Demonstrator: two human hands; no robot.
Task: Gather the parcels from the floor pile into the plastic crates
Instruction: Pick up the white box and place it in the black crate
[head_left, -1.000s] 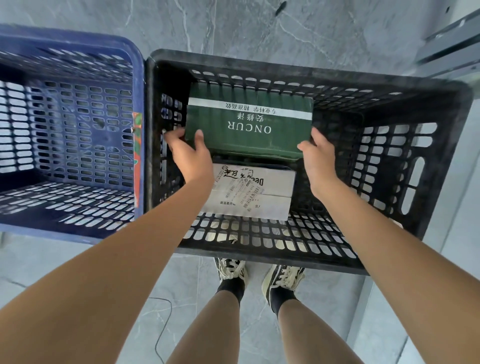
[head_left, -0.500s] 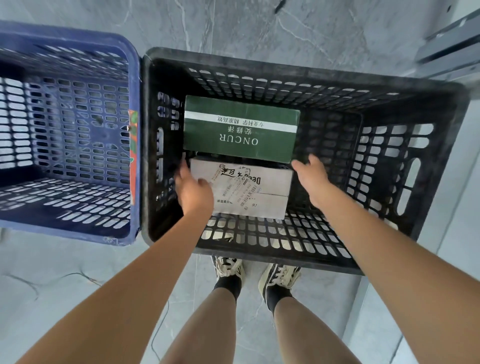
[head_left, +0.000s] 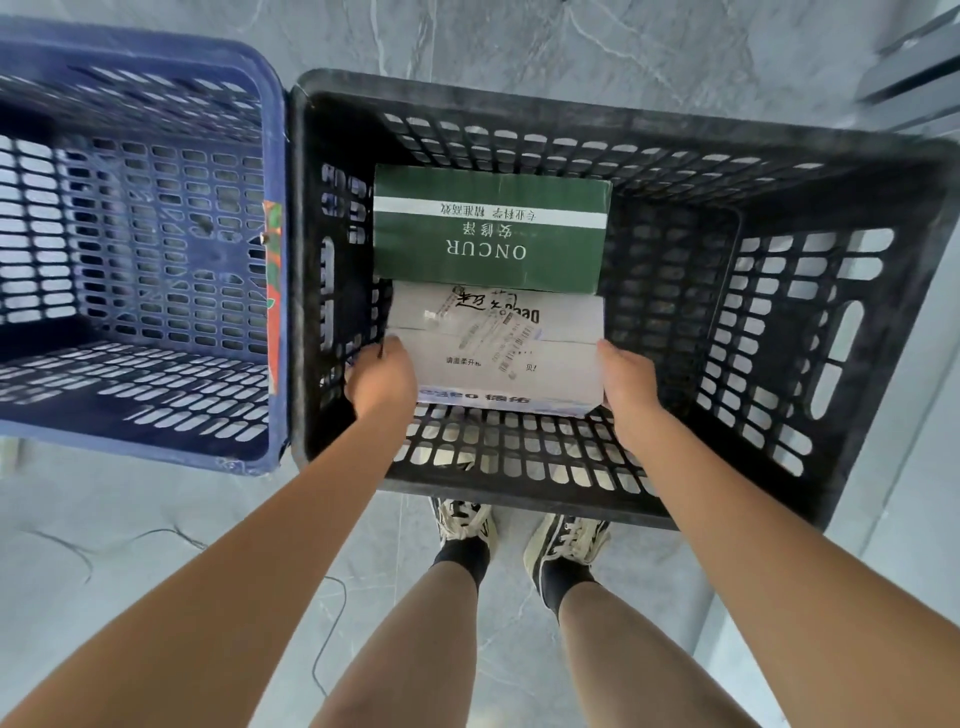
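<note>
The left hand (head_left: 383, 383) grips the left end of the white parcel (head_left: 498, 348), fingers curled around its edge, and the right hand (head_left: 626, 387) grips the right end the same way, so the box is held between them. The white parcel sits inside the black crate (head_left: 649, 130), toward the near side, its shipping labels facing up. Just beyond it, touching its far edge, the green parcel (head_left: 491, 228) marked ONCUR lies in the same crate against the far wall. The blue crate (head_left: 156, 57) stands just beside the black one on the left, their walls touching. Both crates rest on the grey marbled floor (head_left: 519, 36).
</note>
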